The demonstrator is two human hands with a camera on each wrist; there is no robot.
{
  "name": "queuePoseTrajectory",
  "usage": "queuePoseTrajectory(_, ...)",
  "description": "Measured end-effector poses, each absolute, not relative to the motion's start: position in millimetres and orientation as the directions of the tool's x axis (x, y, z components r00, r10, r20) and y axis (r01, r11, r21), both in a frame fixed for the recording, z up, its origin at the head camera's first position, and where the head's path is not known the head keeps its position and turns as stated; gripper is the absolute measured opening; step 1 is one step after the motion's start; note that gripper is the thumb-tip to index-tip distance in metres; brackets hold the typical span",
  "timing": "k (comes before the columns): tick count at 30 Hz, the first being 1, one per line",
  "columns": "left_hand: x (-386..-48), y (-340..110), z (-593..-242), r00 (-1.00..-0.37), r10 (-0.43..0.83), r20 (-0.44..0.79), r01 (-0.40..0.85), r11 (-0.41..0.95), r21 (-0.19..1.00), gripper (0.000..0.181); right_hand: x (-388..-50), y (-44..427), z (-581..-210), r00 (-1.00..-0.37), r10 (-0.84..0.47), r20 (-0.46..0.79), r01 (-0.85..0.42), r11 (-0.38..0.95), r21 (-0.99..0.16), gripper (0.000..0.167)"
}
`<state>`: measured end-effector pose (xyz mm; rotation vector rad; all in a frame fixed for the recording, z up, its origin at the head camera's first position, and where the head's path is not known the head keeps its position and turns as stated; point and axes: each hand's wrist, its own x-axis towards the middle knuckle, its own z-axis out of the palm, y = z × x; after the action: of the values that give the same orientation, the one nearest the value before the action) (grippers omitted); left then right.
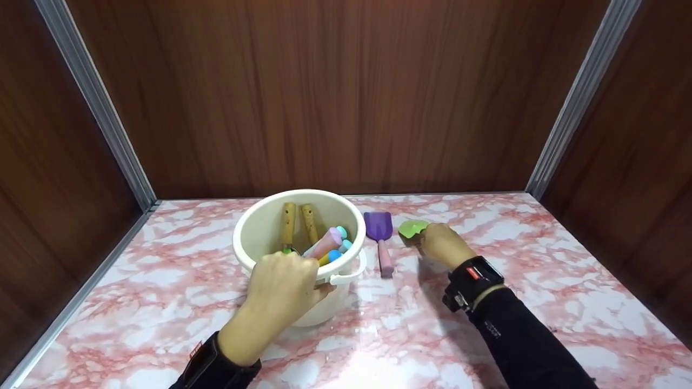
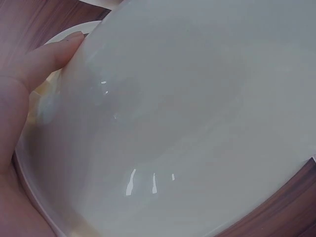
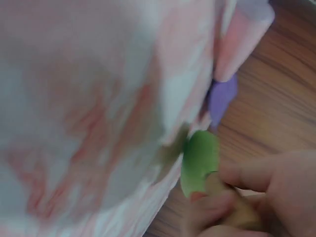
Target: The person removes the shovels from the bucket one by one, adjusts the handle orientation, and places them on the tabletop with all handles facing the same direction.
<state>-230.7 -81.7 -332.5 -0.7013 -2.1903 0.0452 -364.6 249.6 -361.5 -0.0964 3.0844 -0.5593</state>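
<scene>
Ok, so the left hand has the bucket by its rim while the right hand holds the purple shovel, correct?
Not quite: the right wrist view shows the right hand holding the green tool, not the purple shovel. The left hand does hold the bucket by its rim.

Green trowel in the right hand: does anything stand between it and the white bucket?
Yes: the purple shovel lies on the tabletop between the right hand and the white bucket. It lies low, so lifting the green trowel over it should probably clear it.

The bucket (image 2: pixel 187 108) looks smooth, glossy plastic; the tan handles (image 1: pixel 289 220) inside, wood; the corner posts (image 1: pixel 97 97), metal.
</scene>
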Motion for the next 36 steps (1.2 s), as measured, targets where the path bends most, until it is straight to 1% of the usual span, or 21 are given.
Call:
queuePoseTrajectory(4, -231, -83, -332, -0.514, 0.496, 0.700, 0.466, 0.846, -0.258, 0.054, -357, 248, -355, -1.000, -0.020, -0.015, -0.011, 0.896, -0.444, 0.013)
queuePoseTrajectory(7, -230, -85, -331, -0.521, 0.489, 0.699, 0.462, 0.850, -0.251, 0.053, -351, 244, -355, -1.000, 0.015, -0.009, 0.018, 0.870, -0.493, 0.025)
queuePoseTrajectory(9, -230, -86, -331, -0.526, 0.486, 0.698, 0.459, 0.853, -0.248, 0.053, -347, 242, -358, -1.000, 0.020, 0.023, 0.007, 0.874, -0.486, 0.033)
queuePoseTrajectory(11, -230, -87, -331, -0.524, 0.486, 0.700, 0.457, 0.853, -0.250, 0.054, -344, 241, -362, -0.998, 0.022, 0.056, -0.005, 0.896, -0.443, 0.039)
queuePoseTrajectory(14, -231, -87, -331, -0.517, 0.491, 0.701, 0.460, 0.850, -0.256, 0.055, -342, 239, -368, -0.996, 0.037, 0.077, 0.004, 0.923, -0.384, 0.038)
queuePoseTrajectory(16, -231, -87, -331, -0.513, 0.494, 0.702, 0.463, 0.848, -0.258, 0.056, -342, 239, -371, -0.996, 0.054, 0.070, 0.024, 0.929, -0.369, 0.036)
queuePoseTrajectory(22, -231, -84, -330, -0.529, 0.492, 0.691, 0.468, 0.849, -0.247, 0.055, -346, 239, -380, -0.993, 0.088, 0.080, 0.049, 0.917, -0.395, 0.035)
queuePoseTrajectory(30, -230, -81, -332, -0.525, 0.496, 0.692, 0.478, 0.844, -0.242, 0.054, -351, 245, -392, -0.987, 0.106, 0.120, 0.043, 0.898, -0.438, 0.034)
queuePoseTrajectory(36, -230, -81, -331, -0.534, 0.496, 0.684, 0.478, 0.845, -0.240, 0.052, -352, 247, -391, -0.989, 0.115, 0.098, 0.067, 0.915, -0.397, 0.033)
